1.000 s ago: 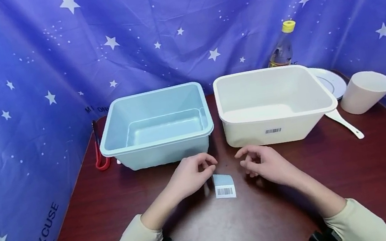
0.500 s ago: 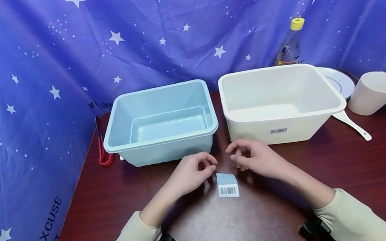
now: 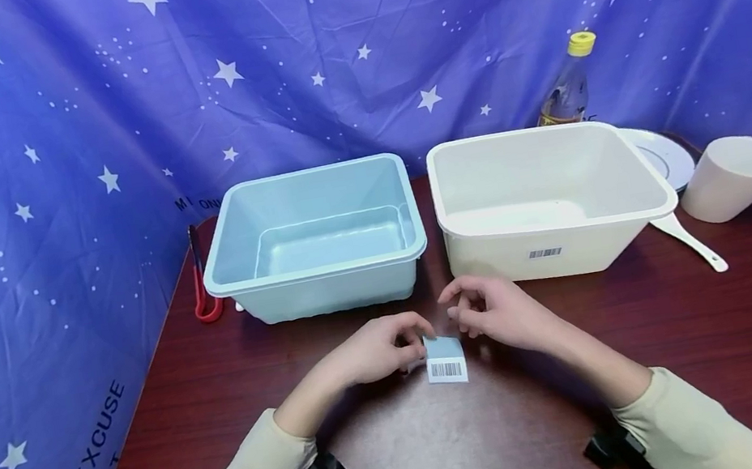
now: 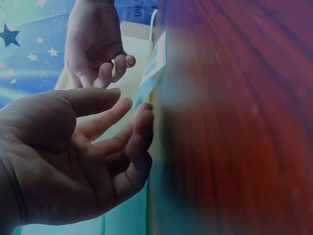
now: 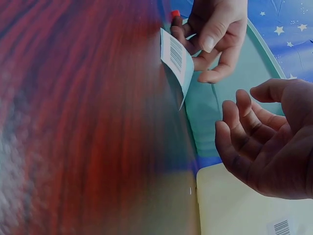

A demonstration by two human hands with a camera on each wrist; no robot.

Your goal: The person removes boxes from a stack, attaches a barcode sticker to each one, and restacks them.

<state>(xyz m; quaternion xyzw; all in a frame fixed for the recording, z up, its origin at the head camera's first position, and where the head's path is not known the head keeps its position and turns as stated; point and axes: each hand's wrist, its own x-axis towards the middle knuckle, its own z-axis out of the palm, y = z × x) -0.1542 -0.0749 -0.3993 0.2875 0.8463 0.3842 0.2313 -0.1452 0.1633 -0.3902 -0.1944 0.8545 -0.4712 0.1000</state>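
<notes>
A small curled paper label (image 3: 445, 360), pale blue at one end with a white barcode part, lies on the table between the hands. My left hand (image 3: 383, 348) is right at its left side, with the index fingertip at the label's far corner. Thumb and fingers are bent loosely and apart in the left wrist view; whether a fingertip touches the label (image 4: 155, 66) I cannot tell. My right hand (image 3: 499, 312) hovers to the label's right, fingers loosely curved and holding nothing. In the right wrist view the label (image 5: 176, 58) stands partly raised off the wood.
Behind the hands stand a light blue bin (image 3: 326, 291) and a white bin (image 3: 499, 268) with a barcode. Red-handled tongs (image 3: 203, 295) lie left. At right are a white cup (image 3: 730, 182), a plate (image 3: 674, 158), a white handle (image 3: 691, 242) and a yellow-capped bottle (image 3: 564, 94).
My left hand has come down and toward the label, its index finger now at the label's corner. My right hand moved a little left, then stayed. The head view shifted slightly.
</notes>
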